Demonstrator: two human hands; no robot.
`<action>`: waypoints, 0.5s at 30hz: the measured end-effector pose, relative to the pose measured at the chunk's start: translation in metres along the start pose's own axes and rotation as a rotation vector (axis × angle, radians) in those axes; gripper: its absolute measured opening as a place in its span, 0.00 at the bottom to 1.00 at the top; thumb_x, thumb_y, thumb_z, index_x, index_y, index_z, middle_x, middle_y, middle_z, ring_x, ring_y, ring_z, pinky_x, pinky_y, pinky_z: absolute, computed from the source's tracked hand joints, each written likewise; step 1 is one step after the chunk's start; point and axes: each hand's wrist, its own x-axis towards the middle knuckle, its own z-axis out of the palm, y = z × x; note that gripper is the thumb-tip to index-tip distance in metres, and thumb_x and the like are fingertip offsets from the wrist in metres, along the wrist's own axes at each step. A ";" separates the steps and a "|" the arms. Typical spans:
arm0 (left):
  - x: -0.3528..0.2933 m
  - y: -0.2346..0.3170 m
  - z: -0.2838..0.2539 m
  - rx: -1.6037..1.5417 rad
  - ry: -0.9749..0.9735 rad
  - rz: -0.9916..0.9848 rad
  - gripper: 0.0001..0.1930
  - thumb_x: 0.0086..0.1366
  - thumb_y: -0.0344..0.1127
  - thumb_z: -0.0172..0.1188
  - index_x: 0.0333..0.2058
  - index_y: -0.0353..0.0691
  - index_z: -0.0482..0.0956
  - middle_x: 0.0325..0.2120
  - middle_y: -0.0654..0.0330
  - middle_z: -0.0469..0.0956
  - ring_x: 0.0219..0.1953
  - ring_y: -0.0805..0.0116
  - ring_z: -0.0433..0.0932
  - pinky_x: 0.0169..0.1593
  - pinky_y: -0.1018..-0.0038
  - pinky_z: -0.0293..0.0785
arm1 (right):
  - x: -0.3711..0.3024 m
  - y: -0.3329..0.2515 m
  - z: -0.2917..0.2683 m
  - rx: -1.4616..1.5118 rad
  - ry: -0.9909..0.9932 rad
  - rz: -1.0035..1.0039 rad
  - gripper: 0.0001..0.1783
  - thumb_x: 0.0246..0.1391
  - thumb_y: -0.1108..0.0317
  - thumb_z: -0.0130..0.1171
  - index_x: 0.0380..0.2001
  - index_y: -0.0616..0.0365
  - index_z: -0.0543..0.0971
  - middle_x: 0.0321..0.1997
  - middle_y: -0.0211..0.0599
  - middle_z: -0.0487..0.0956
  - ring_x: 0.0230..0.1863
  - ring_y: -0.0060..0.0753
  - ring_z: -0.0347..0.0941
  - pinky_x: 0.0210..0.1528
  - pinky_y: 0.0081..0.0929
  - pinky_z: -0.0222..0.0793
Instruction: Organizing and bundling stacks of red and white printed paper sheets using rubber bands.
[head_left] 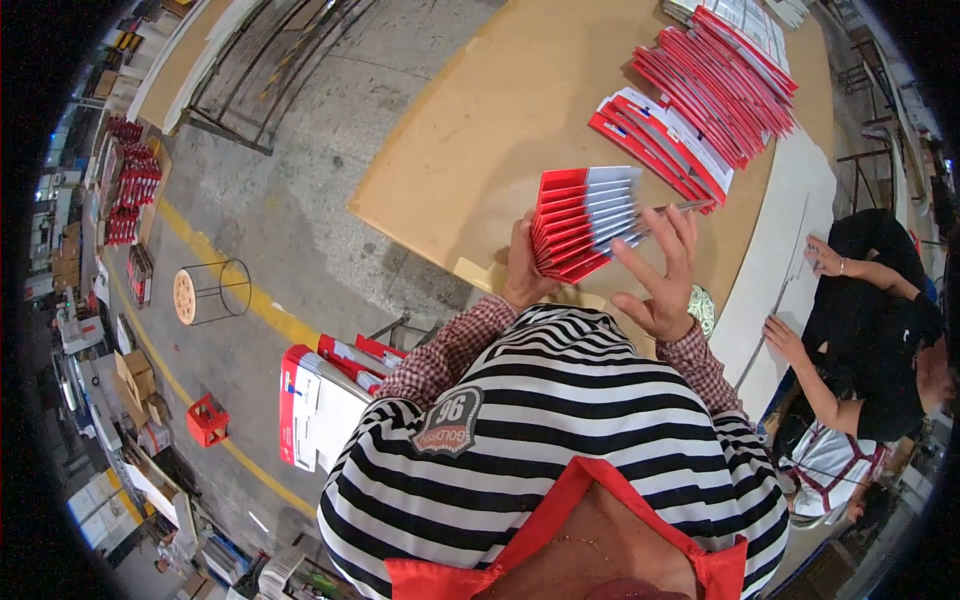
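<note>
My left hand (525,265) grips the left side of a fanned stack of red-and-white folded card pieces (588,222) above the near part of the table. Their red ends face left and their pale, shiny ends spread to the right. At the right of the fan, my right hand (660,275) has its fingers spread, fingertips close to the pale ends. I cannot tell whether they touch. A thin dark strip (688,206) shows just past the right fingertips; whether it is held is unclear.
Piles of red-and-white card pieces (712,90) cover the far right of the brown table (470,140). More red-and-white pieces (325,405) are stacked at my left. Across the white board (735,320) on the right, another person (870,320) works. A stool (186,296) and red crate (208,420) stand on the floor.
</note>
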 end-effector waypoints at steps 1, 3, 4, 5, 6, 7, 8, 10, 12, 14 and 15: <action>0.001 0.001 0.000 -0.002 0.001 0.003 0.42 0.36 0.35 0.71 0.52 0.36 0.59 0.44 0.53 0.65 0.46 0.57 0.65 0.50 0.67 0.61 | -0.001 0.000 0.000 0.004 0.016 -0.016 0.27 0.48 0.42 0.50 0.46 0.46 0.74 0.57 0.43 0.64 0.60 0.50 0.53 0.61 0.55 0.40; 0.004 0.008 -0.002 0.229 -0.036 0.099 0.40 0.36 0.35 0.71 0.50 0.37 0.61 0.42 0.53 0.66 0.44 0.58 0.66 0.48 0.68 0.62 | 0.000 0.000 -0.001 0.004 0.033 -0.032 0.25 0.48 0.43 0.51 0.44 0.46 0.75 0.57 0.43 0.64 0.60 0.50 0.54 0.61 0.55 0.40; 0.006 0.012 0.001 0.227 -0.038 0.101 0.40 0.36 0.35 0.71 0.50 0.37 0.61 0.42 0.53 0.66 0.44 0.58 0.66 0.48 0.68 0.62 | 0.001 -0.001 -0.002 0.018 0.037 -0.040 0.24 0.48 0.43 0.52 0.40 0.48 0.75 0.56 0.42 0.66 0.60 0.50 0.54 0.61 0.55 0.40; 0.008 0.017 0.007 -0.297 0.082 -0.201 0.39 0.36 0.35 0.71 0.49 0.37 0.61 0.42 0.53 0.66 0.43 0.58 0.66 0.48 0.68 0.62 | 0.002 -0.002 -0.002 0.031 0.040 -0.048 0.23 0.48 0.44 0.53 0.37 0.50 0.75 0.55 0.41 0.67 0.60 0.50 0.54 0.60 0.55 0.40; 0.009 0.021 0.010 -0.822 0.205 -0.504 0.39 0.36 0.35 0.71 0.49 0.38 0.62 0.41 0.53 0.67 0.42 0.58 0.67 0.47 0.68 0.63 | 0.004 -0.002 -0.002 0.031 0.040 -0.049 0.23 0.48 0.44 0.53 0.37 0.50 0.75 0.55 0.41 0.67 0.60 0.50 0.54 0.60 0.55 0.40; 0.008 0.020 0.010 -0.822 0.206 -0.503 0.39 0.36 0.35 0.71 0.49 0.38 0.62 0.41 0.53 0.67 0.42 0.58 0.67 0.47 0.68 0.63 | 0.006 -0.002 -0.002 0.042 0.027 -0.062 0.22 0.47 0.44 0.53 0.34 0.52 0.74 0.53 0.40 0.69 0.59 0.49 0.56 0.60 0.55 0.40; 0.007 0.016 0.008 -0.676 0.170 -0.418 0.39 0.37 0.35 0.71 0.49 0.37 0.61 0.41 0.53 0.67 0.42 0.58 0.67 0.47 0.68 0.63 | 0.009 -0.002 -0.001 0.052 0.014 -0.076 0.22 0.46 0.45 0.54 0.31 0.53 0.73 0.51 0.39 0.71 0.58 0.49 0.57 0.60 0.54 0.40; 0.004 0.006 0.004 -0.388 0.100 -0.249 0.39 0.37 0.34 0.71 0.49 0.37 0.61 0.42 0.53 0.66 0.42 0.57 0.67 0.47 0.67 0.63 | 0.014 -0.003 -0.002 0.059 -0.005 -0.081 0.21 0.46 0.46 0.55 0.30 0.54 0.72 0.49 0.38 0.72 0.57 0.47 0.59 0.60 0.53 0.41; 0.003 -0.002 0.001 -0.097 0.032 -0.079 0.39 0.38 0.34 0.70 0.50 0.37 0.60 0.42 0.53 0.66 0.42 0.57 0.67 0.47 0.67 0.64 | 0.016 -0.004 -0.004 0.069 -0.023 -0.089 0.20 0.46 0.48 0.55 0.29 0.54 0.72 0.48 0.37 0.74 0.56 0.46 0.60 0.60 0.52 0.42; 0.004 -0.008 0.004 -0.425 0.081 -0.253 0.39 0.39 0.32 0.70 0.50 0.36 0.59 0.42 0.53 0.66 0.42 0.57 0.67 0.47 0.67 0.64 | 0.017 -0.005 -0.005 0.063 -0.043 -0.076 0.15 0.46 0.55 0.57 0.29 0.55 0.72 0.42 0.36 0.75 0.51 0.42 0.64 0.58 0.49 0.46; 0.006 -0.008 0.007 -0.753 0.116 -0.429 0.39 0.39 0.31 0.70 0.51 0.36 0.59 0.42 0.53 0.66 0.42 0.58 0.67 0.47 0.67 0.64 | 0.017 -0.004 -0.003 0.060 -0.043 -0.075 0.15 0.46 0.55 0.57 0.29 0.55 0.72 0.42 0.36 0.75 0.51 0.42 0.64 0.58 0.49 0.46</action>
